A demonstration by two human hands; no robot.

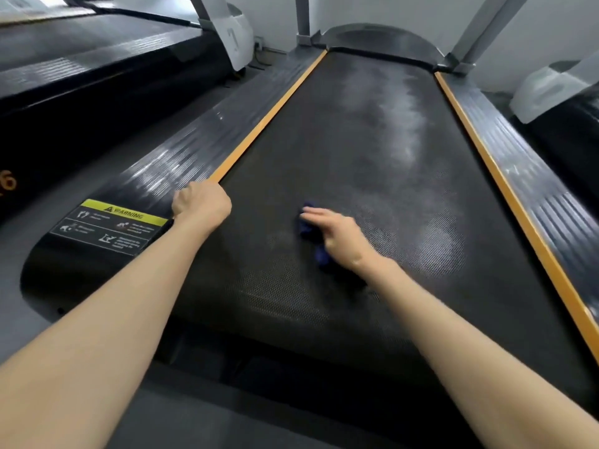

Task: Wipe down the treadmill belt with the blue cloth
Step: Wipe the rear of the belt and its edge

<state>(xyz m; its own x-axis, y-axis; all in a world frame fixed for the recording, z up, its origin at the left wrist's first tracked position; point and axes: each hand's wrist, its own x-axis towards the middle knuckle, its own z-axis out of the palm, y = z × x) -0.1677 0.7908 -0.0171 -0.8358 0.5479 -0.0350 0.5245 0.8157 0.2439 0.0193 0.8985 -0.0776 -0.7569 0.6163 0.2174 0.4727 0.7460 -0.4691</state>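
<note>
1. Nearest: near end of the belt (291, 303), dark and textured, crossed by 2 bare forearms reaching forward.
2. Left of that, on the left rail (181, 157): a yellow-headed warning label (110, 226).
3. Just past the label: left hand (201, 205), knuckles up, fingers curled under at the near end of the left strip (269, 118). Braced there, by the look; hooked over the edge or merely resting, cannot tell.
4. On the belt, right of that: right hand (340, 238), slightly blurred, fingers straight and flat, aimed far-left, pressing down on the cloth (309, 234). No curl round it to be seen.
5. Cloth: dark blue, bunched, lying on the belt under palm and fingers, nearer the left strip than the right strip (491, 163). Long axis roughly along the belt, tilted a little; far end poking out at the fingertips, near end trailing by the wrist.
6. Step in hand, as a judgement: wiping, in the near part of the belt.
7. Farther on: pale hazy smears (398, 102) down the middle and right of the belt; probably yet to be wiped.
8. Next move, as a judgement: flat, even pressure, sweeps from strip to strip, then a longer reach forward.
9. Belt's long axis: straight away from the camera, between the 2 strips, ending at the motor cover (379, 37) between 2 grey uprights (303, 17).
10. Far left: another treadmill (97, 76).
</note>
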